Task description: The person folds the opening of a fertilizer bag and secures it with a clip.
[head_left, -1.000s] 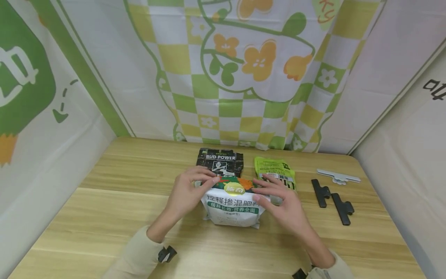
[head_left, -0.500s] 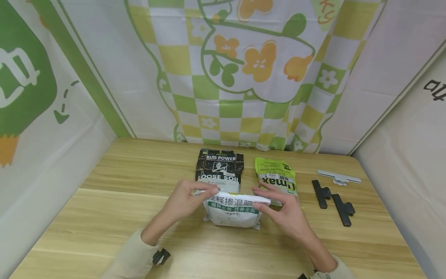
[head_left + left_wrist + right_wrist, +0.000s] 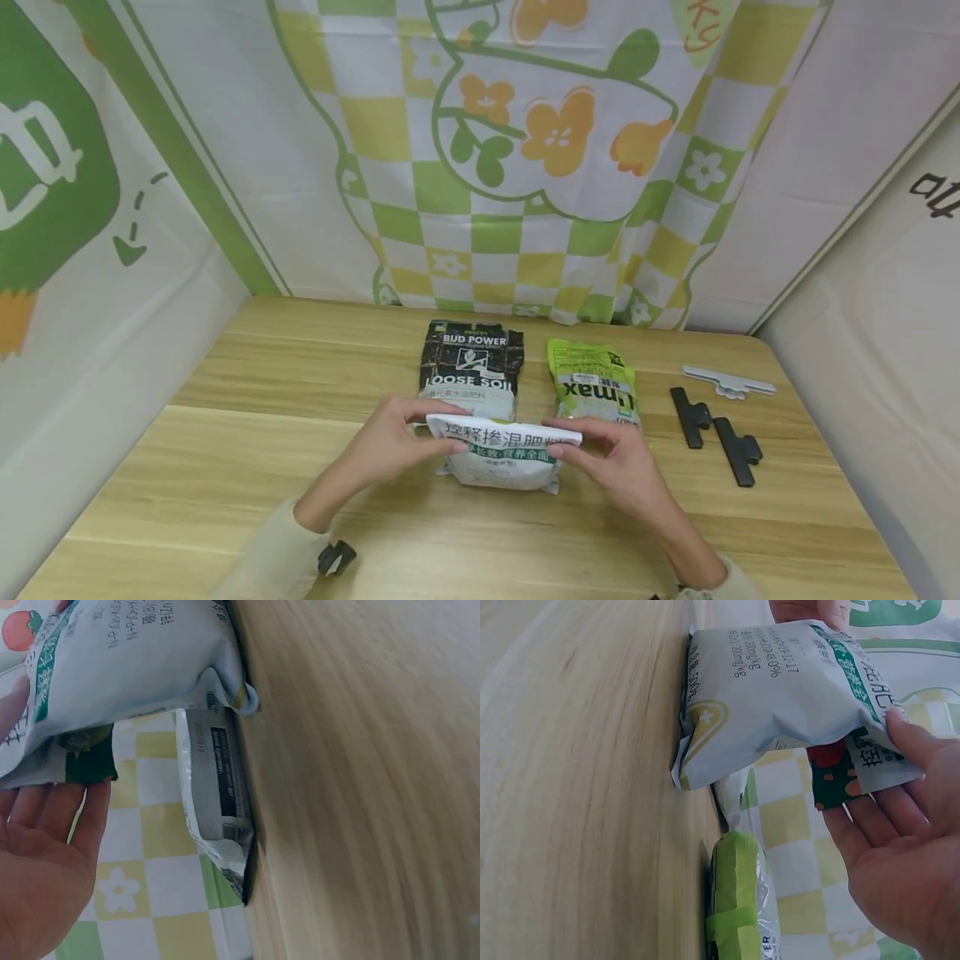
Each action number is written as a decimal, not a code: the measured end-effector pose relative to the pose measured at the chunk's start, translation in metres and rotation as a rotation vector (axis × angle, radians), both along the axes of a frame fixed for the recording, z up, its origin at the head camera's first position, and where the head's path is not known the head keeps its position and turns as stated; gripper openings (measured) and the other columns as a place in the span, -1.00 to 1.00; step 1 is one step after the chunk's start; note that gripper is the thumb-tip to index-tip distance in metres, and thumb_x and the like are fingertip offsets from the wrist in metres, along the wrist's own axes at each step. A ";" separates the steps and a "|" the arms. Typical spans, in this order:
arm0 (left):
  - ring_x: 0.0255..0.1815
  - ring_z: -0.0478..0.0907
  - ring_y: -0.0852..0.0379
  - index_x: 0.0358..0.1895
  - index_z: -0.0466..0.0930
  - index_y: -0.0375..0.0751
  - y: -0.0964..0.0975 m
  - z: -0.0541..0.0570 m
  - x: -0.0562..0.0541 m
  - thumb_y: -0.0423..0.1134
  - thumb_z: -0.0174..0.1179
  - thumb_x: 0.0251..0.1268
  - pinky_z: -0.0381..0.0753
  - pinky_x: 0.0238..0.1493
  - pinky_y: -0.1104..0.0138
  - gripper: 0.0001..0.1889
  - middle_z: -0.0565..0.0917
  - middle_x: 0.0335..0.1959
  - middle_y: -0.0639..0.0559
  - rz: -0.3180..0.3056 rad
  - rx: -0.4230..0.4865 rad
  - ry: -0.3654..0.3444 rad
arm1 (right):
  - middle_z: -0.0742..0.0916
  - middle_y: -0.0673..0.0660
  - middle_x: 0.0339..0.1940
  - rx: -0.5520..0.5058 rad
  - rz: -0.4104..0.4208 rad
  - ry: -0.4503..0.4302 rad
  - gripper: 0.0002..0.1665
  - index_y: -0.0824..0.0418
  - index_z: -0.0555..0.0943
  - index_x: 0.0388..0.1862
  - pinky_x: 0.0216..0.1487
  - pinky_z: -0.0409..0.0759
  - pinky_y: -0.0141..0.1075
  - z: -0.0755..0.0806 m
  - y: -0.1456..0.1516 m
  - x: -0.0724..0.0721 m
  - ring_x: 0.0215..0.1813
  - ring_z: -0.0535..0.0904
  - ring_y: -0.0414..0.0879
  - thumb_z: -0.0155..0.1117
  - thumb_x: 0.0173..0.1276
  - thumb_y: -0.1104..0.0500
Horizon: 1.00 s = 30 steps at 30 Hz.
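Note:
A white fertilizer bag stands on the wooden table before me, its top folded over backward. At the left end of the fold, my left hand pinches the bag with the thumb in front and fingers behind. My right hand grips the right end in the same way. Under the fold, the right wrist view shows the dark green printed top flap lying against the right fingers. The left wrist view has the flap's other end above the left fingers.
Behind the white bag lie a black "Bud Power" bag and a lime green bag. On the right are a silver clip and two black clips. A checked curtain hangs behind the table.
The bag's colorful top has been folded back out of sight in the head view. Both thumbs have moved down onto the bag's front, and the fold line now sits lower.

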State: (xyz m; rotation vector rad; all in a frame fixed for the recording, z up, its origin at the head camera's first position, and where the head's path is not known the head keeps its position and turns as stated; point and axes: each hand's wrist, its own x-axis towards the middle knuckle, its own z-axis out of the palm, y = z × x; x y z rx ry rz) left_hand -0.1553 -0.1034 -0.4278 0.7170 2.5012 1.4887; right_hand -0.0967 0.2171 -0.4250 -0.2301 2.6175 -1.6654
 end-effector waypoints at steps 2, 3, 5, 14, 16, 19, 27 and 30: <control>0.12 0.72 0.07 0.08 0.81 0.12 -0.002 -0.002 0.000 0.02 0.61 0.05 0.74 0.16 0.07 -0.54 0.82 0.11 0.10 -0.018 0.012 -0.031 | 0.84 -0.03 0.12 -0.001 0.016 -0.016 -0.53 -0.05 0.78 0.14 0.20 0.64 -0.40 -0.002 0.001 0.001 0.12 0.73 -0.20 0.60 0.22 -0.02; 0.08 0.72 0.09 0.08 0.81 0.12 -0.003 -0.002 0.000 0.01 0.62 0.04 0.75 0.09 0.12 -0.54 0.83 0.09 0.10 -0.023 0.018 -0.046 | 0.84 -0.02 0.14 -0.006 0.029 -0.025 -0.51 -0.04 0.78 0.14 0.23 0.63 -0.39 -0.002 0.001 0.001 0.14 0.74 -0.18 0.62 0.21 -0.01; 0.03 0.72 0.13 0.08 0.81 0.11 -0.004 -0.004 -0.001 0.01 0.61 0.05 0.74 0.05 0.20 -0.54 0.83 0.06 0.11 -0.027 0.019 -0.058 | 0.82 -0.01 0.17 -0.010 0.051 -0.040 -0.47 -0.03 0.77 0.14 0.29 0.61 -0.38 -0.004 0.002 0.002 0.18 0.73 -0.14 0.64 0.17 0.00; -0.19 0.70 0.11 0.10 0.80 0.11 -0.005 -0.009 -0.002 0.05 0.54 0.17 0.73 -0.23 0.37 -0.58 0.84 -0.09 0.11 -0.016 -0.001 -0.067 | 0.84 0.02 0.08 0.013 0.102 -0.040 -0.47 0.06 0.75 0.16 0.34 0.61 -0.39 -0.011 0.004 0.000 0.13 0.75 -0.20 0.62 0.19 0.04; -0.25 0.69 0.13 0.09 0.81 0.13 -0.003 -0.009 -0.002 0.07 0.51 0.20 0.72 -0.30 0.38 -0.61 0.85 -0.10 0.11 -0.012 -0.012 -0.067 | 0.86 0.07 0.06 0.004 0.128 -0.035 -0.53 0.10 0.75 0.15 0.24 0.67 -0.40 -0.012 0.006 -0.001 0.08 0.78 -0.22 0.57 0.27 0.05; -0.31 0.68 0.14 0.07 0.82 0.09 -0.001 -0.009 -0.002 0.07 0.48 0.24 0.71 -0.33 0.39 -0.64 0.85 -0.11 0.08 -0.017 -0.012 -0.057 | 0.86 0.14 0.04 -0.001 0.169 -0.034 -0.63 0.15 0.77 0.10 0.06 0.75 -0.37 -0.012 0.010 -0.003 -0.01 0.80 -0.21 0.49 0.37 0.07; -0.36 0.70 0.04 -0.08 0.86 -0.08 0.002 -0.008 0.000 -0.06 0.49 0.25 0.72 -0.39 0.38 -0.74 0.87 -0.20 -0.02 -0.040 0.045 -0.047 | 0.86 0.25 0.02 0.006 0.236 0.040 -0.76 0.26 0.80 0.01 -0.11 0.79 -0.29 -0.012 0.017 -0.011 -0.11 0.78 -0.23 0.40 0.43 0.23; -0.50 0.56 0.21 -0.09 0.86 -0.08 0.003 -0.008 0.000 -0.12 0.49 0.25 0.57 -0.53 0.47 -0.78 0.88 -0.24 -0.01 -0.043 0.059 -0.021 | 0.86 0.28 -0.06 -0.007 0.257 0.098 -0.80 0.33 0.80 -0.04 -0.18 0.79 -0.30 -0.012 0.019 -0.014 -0.18 0.77 -0.26 0.39 0.40 0.31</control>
